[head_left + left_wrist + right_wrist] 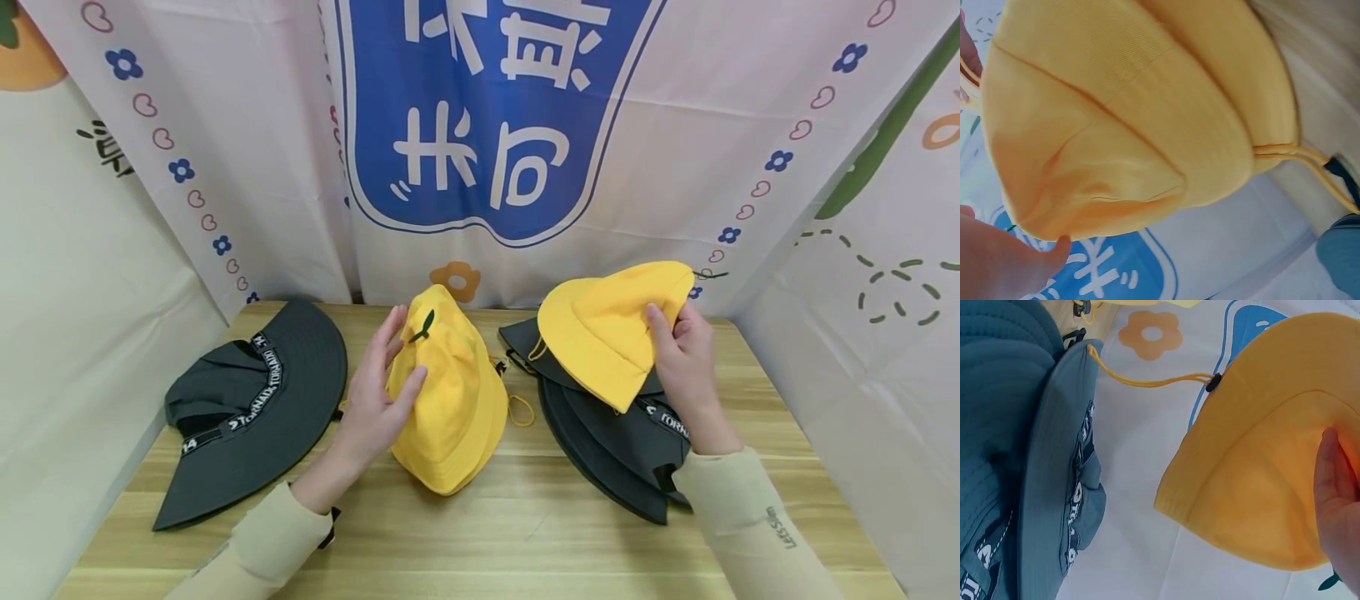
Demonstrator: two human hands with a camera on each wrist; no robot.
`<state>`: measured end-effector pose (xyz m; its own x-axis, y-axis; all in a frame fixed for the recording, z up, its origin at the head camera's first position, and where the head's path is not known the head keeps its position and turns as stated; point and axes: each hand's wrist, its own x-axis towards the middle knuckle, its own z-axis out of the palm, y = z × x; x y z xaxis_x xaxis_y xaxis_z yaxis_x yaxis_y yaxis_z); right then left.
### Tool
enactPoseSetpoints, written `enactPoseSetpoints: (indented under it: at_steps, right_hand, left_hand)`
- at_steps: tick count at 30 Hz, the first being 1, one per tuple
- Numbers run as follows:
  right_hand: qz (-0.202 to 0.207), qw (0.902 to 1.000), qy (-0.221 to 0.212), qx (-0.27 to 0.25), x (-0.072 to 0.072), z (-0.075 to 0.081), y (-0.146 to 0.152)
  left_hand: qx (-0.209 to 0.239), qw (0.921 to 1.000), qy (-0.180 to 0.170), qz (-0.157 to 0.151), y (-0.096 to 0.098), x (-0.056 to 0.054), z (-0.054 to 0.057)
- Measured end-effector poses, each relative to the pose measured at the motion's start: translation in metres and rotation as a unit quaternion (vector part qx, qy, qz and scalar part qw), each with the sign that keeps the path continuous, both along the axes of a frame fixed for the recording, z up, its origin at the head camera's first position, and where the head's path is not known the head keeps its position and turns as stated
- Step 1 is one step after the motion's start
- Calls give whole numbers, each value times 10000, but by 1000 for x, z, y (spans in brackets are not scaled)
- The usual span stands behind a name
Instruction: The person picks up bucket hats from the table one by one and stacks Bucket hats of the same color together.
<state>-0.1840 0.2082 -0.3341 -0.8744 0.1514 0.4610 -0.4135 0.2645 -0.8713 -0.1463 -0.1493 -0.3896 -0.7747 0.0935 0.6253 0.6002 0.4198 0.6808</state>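
Note:
My right hand (pixel 681 354) pinches the crown of a yellow bucket hat (pixel 603 325), thumb on the near side, above dark hats at the right. In the right wrist view a yellow cord with a black toggle (pixel 1213 382) hangs from its brim. My left hand (pixel 381 396), fingers fairly straight, lies along the crown of another yellow bucket hat (pixel 450 400) in the middle of the table. A green sprout (pixel 423 327) tops that crown. The left wrist view shows my thumb (pixel 1054 256) at the crown's edge and the cord (pixel 1297 151) at its brim.
A dark wide-brim hat (pixel 240 408) with a lettered band lies at the left of the wooden table (pixel 480 550). Several dark hats (pixel 600 442) lie stacked at the right. Printed white cloth (pixel 270 167) encloses the table's back and sides.

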Motion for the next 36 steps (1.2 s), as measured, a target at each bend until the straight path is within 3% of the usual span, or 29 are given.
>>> enactPoseSetpoints:
  at_steps: [3, 7, 9, 11, 14, 17, 19, 21, 23, 27, 31, 34, 36]
  right_hand:
    - [250, 9997, -21, 6, 2, 0, -3]
    - [520, 9986, 13, -57, 5, 2, -9]
    - [619, 9980, 83, -96, 6, 3, -12]
    - [692, 9974, 170, -86, 7, 5, -15]
    - [755, 9967, 309, 32, 10, 8, -21]
    - [755, 9956, 458, 323, 12, 10, -26]
    - [770, 9944, 531, 497, 14, 10, -30]
    - [814, 9931, 579, 610, 15, 11, -33]
    - [894, 9920, 579, 671, 17, 11, -36]
    - [1028, 9886, 655, 885, 21, 12, -41]
    - [1152, 9829, 899, 1119, 22, 12, -44]
    - [1158, 9789, 1105, 1267, 21, 12, -45]
    - [1101, 9756, 1270, 1412, 21, 12, -45]
  left_hand:
    - [20, 9972, 734, 141, 4, 0, 6]
    - [-169, 9841, 1763, 139, 15, -1, 14]
    - [-359, 9799, 1961, -66, 22, 1, 18]
    - [-567, 9809, 1827, -343, 30, 4, 22]
    - [-862, 9880, 1056, -727, 41, 7, 25]
    - [-1000, 9905, -187, -928, 50, 8, 27]
    - [-999, 9835, -1112, -1015, 53, 8, 29]
    - [-1001, 9699, -1926, -1108, 56, 7, 32]
    - [-978, 9554, -2513, -1206, 58, 6, 35]
    - [-772, 9377, -3101, -1363, 60, 2, 37]
    - [-71, 9207, -3537, -1646, 60, -1, 38]
    - [377, 9067, -3777, -1838, 60, -2, 38]
    - [504, 9021, -3852, -1879, 59, -3, 37]
